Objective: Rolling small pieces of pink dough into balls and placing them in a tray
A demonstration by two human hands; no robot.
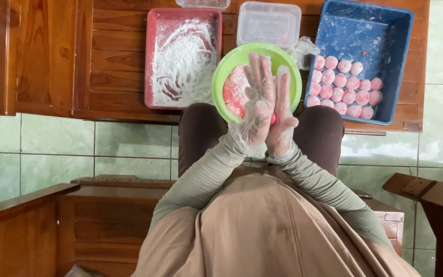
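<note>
My left hand (257, 100) and my right hand (284, 110) wear clear plastic gloves and press palm to palm above my knees. A small piece of pink dough (273, 119) shows between the palms. Just beyond the hands sits a green bowl (226, 66) holding a floured lump of pink dough (234, 90). To the right a blue tray (370, 36) holds several round pink dough balls (342, 87) in rows.
A red tray (152, 51) dusted with white flour lies left of the bowl on the wooden table (114, 56). A clear lidded container (268, 23) stands behind the bowl. Wooden chair arms flank my lap, over a green tiled floor.
</note>
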